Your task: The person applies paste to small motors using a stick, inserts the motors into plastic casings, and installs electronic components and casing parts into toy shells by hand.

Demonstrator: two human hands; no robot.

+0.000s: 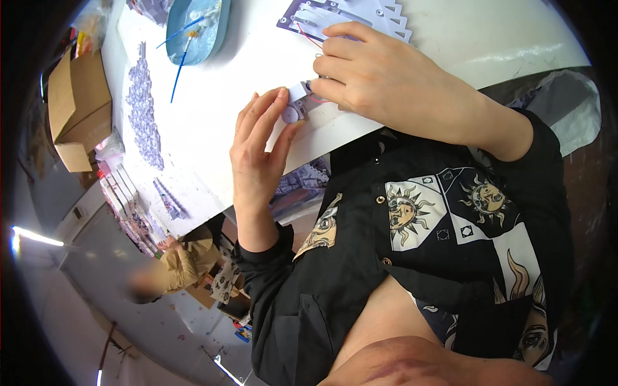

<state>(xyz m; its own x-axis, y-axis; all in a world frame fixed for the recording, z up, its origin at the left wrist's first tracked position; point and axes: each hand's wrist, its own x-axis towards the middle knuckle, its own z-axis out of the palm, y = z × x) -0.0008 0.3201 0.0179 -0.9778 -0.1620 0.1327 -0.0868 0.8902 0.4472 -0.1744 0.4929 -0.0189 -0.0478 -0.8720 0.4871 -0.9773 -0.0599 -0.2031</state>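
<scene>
Between the thumb and fingers of my left hand [259, 138] is a small pale-lilac plastic part [293, 110] with a round disc on one side. My right hand [360, 74] meets it from the right, fingers curled and pressed together near its end. A thin red wire [309, 37] runs by the right fingers. What the right fingertips pinch is mostly hidden behind them. Just beyond my right hand lies a flat purple-grey plastic panel [341, 14] with a jagged edge and screw holes.
A blue tray [222, 32] with brushes and pale paste stands at the back left. A long row of lilac parts [145, 116] lies on the white table [199, 148]. Beyond are an open cardboard box [80, 103] and a seated person [187, 264]. Bags of parts [302, 183] sit below the edge.
</scene>
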